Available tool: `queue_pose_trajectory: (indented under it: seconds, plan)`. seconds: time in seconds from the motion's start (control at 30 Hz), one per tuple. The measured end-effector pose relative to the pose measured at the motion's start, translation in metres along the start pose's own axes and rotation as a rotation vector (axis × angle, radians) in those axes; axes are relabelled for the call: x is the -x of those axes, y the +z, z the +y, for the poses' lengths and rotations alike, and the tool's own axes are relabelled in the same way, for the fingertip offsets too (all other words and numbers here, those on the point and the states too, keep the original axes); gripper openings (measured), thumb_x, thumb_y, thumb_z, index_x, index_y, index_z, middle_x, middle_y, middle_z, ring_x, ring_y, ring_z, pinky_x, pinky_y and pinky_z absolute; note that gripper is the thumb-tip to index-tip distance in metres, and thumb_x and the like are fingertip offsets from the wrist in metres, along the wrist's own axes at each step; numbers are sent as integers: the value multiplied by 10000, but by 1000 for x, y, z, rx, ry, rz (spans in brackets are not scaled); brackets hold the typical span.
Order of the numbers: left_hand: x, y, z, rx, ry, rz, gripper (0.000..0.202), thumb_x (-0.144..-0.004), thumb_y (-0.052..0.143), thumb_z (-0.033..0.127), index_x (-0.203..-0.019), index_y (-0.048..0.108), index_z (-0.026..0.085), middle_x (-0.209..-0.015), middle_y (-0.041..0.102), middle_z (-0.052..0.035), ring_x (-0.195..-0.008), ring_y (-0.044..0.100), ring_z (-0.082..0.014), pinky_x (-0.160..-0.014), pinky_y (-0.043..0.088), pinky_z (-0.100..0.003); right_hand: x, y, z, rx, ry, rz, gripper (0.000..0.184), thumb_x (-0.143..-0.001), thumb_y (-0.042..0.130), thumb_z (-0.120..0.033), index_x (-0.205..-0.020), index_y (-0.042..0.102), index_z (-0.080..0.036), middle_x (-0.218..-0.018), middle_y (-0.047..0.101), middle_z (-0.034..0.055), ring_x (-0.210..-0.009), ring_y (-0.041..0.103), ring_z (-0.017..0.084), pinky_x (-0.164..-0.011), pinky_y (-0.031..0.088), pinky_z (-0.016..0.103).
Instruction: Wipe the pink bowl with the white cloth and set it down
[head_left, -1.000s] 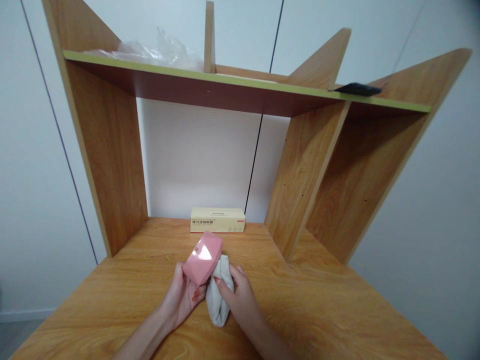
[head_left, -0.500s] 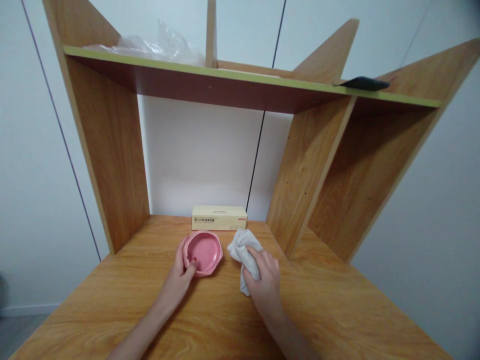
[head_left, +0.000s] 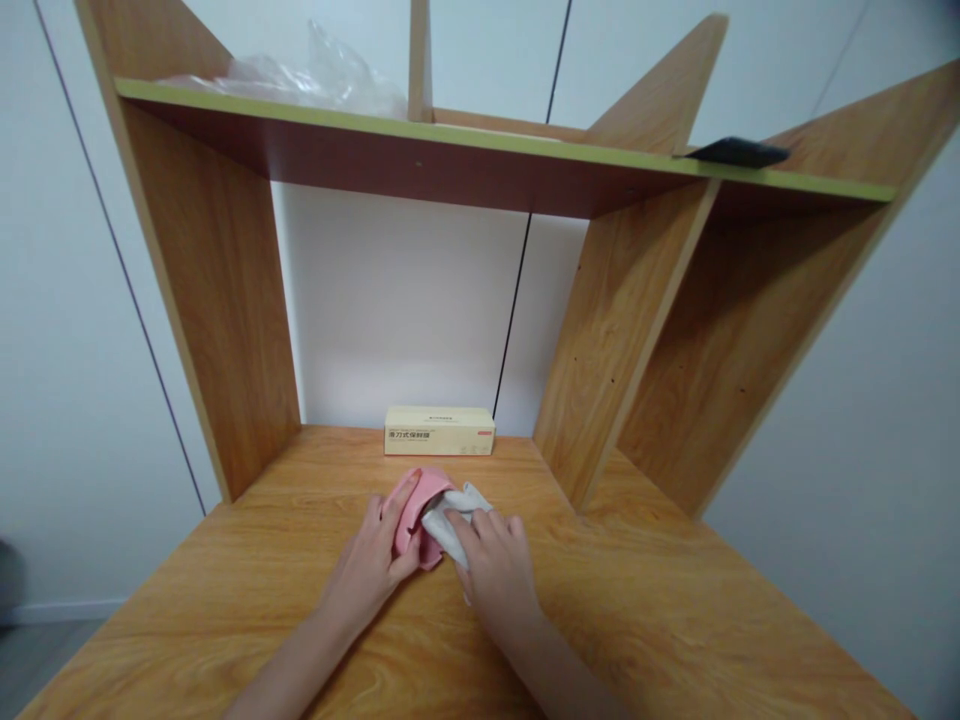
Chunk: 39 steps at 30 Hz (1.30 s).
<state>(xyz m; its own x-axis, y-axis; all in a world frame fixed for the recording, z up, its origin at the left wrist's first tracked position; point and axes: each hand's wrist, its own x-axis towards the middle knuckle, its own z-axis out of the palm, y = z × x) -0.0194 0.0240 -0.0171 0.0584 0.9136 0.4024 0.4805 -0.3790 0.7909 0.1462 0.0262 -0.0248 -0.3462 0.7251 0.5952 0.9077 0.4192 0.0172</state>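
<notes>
Tipped on its side, a pink faceted bowl [head_left: 429,486] has its hollow turned to the right, and small notches show along its edge. My left hand [head_left: 379,548] grips it from the left, fingers over the outer wall. A crumpled light grey cloth [head_left: 447,530] is bunched in my right hand [head_left: 495,565] and pressed against the bowl's opening. The cloth and my fingers hide most of the bowl's inside.
Behind the bowl stands a cream cling film box [head_left: 439,432] on the wooden desk [head_left: 637,620]. Upright wooden panels flank the work area. On the shelf [head_left: 480,150] above lie clear plastic wrap [head_left: 300,85] and a dark flat object [head_left: 739,152].
My left hand has tilted the bowl from facing up to facing right. My right hand has brought the cloth leftward into contact with it.
</notes>
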Motion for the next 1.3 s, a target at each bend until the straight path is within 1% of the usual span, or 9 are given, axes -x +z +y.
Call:
queue_pose_trajectory:
  seconds: [0.17, 0.43, 0.63, 0.8, 0.93, 1.03, 1.1, 1.2, 1.3]
  plan:
    - [2, 8, 5, -23, 60, -17, 674, -656, 612, 356, -1268, 384, 186, -1014, 526, -110, -940, 486, -286, -894, 337, -406, -2, 6, -5, 28, 57, -137, 165, -778, 508, -129, -867, 630, -196, -813, 624, 73, -756, 503, 206, -637, 250, 335]
    - [1, 7, 0, -90, 107, -26, 581, -637, 625, 349, -1176, 458, 209, -928, 522, -71, -869, 508, -263, -777, 404, -377, 4, 6, -7, -370, 38, -225, 231, -717, 546, -99, -870, 595, -264, -943, 621, -19, -873, 514, 154, -678, 244, 276]
    - [3, 7, 1, -168, 114, -33, 469, -651, 616, 372, -1065, 526, 170, -869, 531, -81, -790, 526, -263, -701, 413, -367, -2, 4, -8, -163, 73, -215, 113, -752, 535, -156, -789, 618, -224, -849, 641, 41, -801, 526, 196, -647, 230, 320]
    - [6, 11, 7, -42, 30, -13, 419, -670, 606, 359, -1029, 518, 164, -915, 569, -91, -832, 541, -255, -748, 409, -354, -6, 1, -6, 40, 109, -195, 160, -775, 494, -107, -826, 622, -189, -854, 639, 77, -780, 526, 213, -643, 232, 343]
    - [6, 11, 6, 56, -74, -56, 422, -642, 637, 384, -984, 525, 162, -921, 593, -92, -843, 547, -261, -740, 402, -343, -5, -1, -7, -20, 94, -248, 130, -757, 508, -143, -814, 620, -179, -879, 634, 75, -816, 520, 221, -672, 239, 351]
    - [4, 7, 2, 52, -61, -72, 410, -612, 657, 404, -930, 553, 166, -911, 599, -93, -841, 545, -267, -733, 398, -340, -1, -3, -7, -180, 69, -273, 171, -696, 547, -145, -841, 606, -214, -917, 628, 28, -859, 513, 205, -696, 242, 336]
    - [3, 3, -1, -4, -37, -89, 409, -600, 660, 428, -902, 560, 170, -901, 605, -91, -828, 547, -265, -725, 399, -339, 0, -3, -6, -251, 59, -288, 225, -686, 537, -122, -864, 600, -246, -927, 625, 1, -862, 512, 185, -699, 242, 323]
    - [-1, -1, -2, -141, -18, -124, 455, -568, 667, 477, -887, 565, 170, -890, 614, -90, -829, 546, -278, -724, 395, -349, 0, -3, -6, -225, 35, -326, 220, -720, 521, -137, -891, 601, -250, -922, 629, 10, -851, 511, 182, -706, 240, 326]
    - [-3, -2, 2, -257, 4, -135, 588, -579, 639, 527, -1029, 531, 164, -969, 605, -100, -890, 533, -292, -766, 379, -372, -4, -2, -8, -143, 4, -370, 147, -788, 496, -194, -873, 611, -227, -918, 636, 35, -846, 516, 184, -708, 240, 333]
